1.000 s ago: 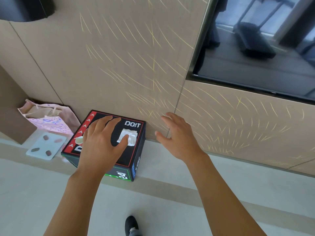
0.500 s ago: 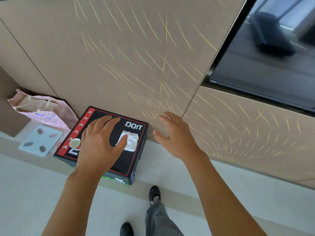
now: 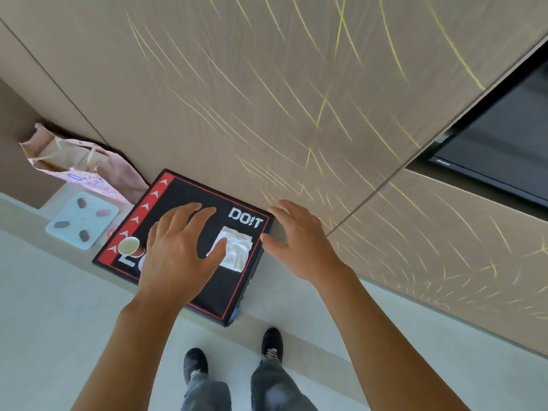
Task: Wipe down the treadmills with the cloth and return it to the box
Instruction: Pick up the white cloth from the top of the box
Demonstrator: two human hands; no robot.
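While my view is tipping downward, I am hovering both open hands, left hand (image 3: 178, 250) and right hand (image 3: 299, 244), nearer the cloth (image 3: 235, 247) on the box (image 3: 184, 191), ready to lift it.

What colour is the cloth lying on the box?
White. The cloth lies folded on the black, red-edged box, seen clearly in the head view.

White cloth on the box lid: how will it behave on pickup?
The white cloth looks folded and creased, so probably floppy and likely to unfold if pinched by one corner. It seems thin and light. On the glossy box lid it may slide.
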